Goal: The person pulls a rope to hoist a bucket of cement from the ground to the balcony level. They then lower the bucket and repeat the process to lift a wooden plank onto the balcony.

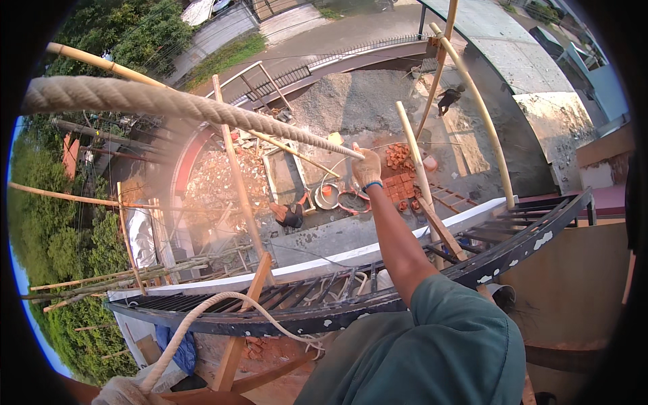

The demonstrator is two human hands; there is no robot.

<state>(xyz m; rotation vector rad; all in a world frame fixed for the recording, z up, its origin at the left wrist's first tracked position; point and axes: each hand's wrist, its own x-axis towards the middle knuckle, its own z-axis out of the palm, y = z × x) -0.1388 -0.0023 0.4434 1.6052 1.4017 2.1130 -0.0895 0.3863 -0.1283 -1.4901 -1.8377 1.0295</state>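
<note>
I look down from a high ledge. My right hand point(366, 169), in a pale work glove, is stretched far out and closed around a thick beige rope point(202, 108) that runs in from the upper left. My left hand point(120, 391), also gloved, sits at the bottom left edge and grips another length of rope point(202, 304). That length arcs up over the curved black metal railing point(283, 314) and drops toward my body. My green sleeve point(439, 337) fills the lower right.
Bamboo scaffold poles point(236, 182) cross the drop. Far below lie a gravel pile point(351, 101), red bricks point(398, 182), round basins point(329, 196), a crouching person point(290, 214) and another person point(448, 98) walking. Trees stand at the left.
</note>
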